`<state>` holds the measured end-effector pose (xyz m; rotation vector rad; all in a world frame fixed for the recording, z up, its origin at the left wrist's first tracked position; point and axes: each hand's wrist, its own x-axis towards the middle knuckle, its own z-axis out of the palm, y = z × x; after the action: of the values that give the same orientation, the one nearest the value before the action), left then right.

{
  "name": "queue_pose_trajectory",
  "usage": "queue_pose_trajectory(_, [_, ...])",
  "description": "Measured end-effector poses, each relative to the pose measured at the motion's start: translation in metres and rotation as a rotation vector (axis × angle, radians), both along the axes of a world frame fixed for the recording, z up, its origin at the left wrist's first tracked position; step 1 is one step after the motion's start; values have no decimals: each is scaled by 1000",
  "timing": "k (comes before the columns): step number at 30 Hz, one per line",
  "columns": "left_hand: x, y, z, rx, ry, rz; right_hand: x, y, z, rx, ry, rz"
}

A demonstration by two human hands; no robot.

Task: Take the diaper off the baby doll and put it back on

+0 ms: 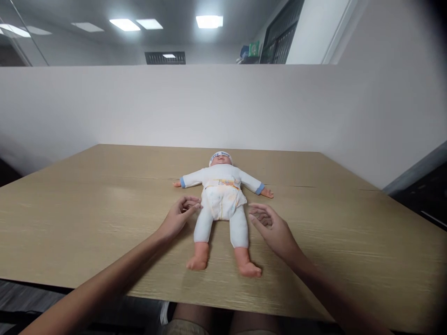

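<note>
A baby doll in white clothes with blue cuffs lies on its back, its feet toward me and its arms spread. Around its hips sits a white diaper with an orange-patterned waistband. On the left side of the diaper is my left hand, fingers loosely bent and thumb apart; its fingertips reach the hip, but I cannot tell if they touch. My right hand hovers just off the other hip, its fingers curved and thumb apart, holding nothing.
The doll lies on a wide wooden table whose near edge is just in front of my legs. Behind it stands a pale low wall with glass above. A dark object stands by the table's right side.
</note>
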<state>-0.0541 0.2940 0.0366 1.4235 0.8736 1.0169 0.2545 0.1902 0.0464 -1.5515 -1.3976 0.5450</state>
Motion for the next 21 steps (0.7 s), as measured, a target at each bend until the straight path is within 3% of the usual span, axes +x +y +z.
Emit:
queue_pose_trajectory(3, [-11,23,-13,267,269,116,23,19,-13,89,-194,-118])
queue_pose_trajectory(6, [-10,52,-22,607,589,279,34,47,-24,222,-557,-237])
queue_pose_trajectory(8, [-2,73,-23,751,769,375,35,68,-25,248,-762,-295])
queue_pose_trajectory(11, [15,100,-20,797,939,438,30,100,-19,204,-913,-323])
queue_pose_trajectory(15, [35,127,-13,774,1067,427,26,137,-12,142,-969,-292])
queue_pose_trajectory(21, [48,156,-14,736,1132,376,27,167,-15,62,-982,-281])
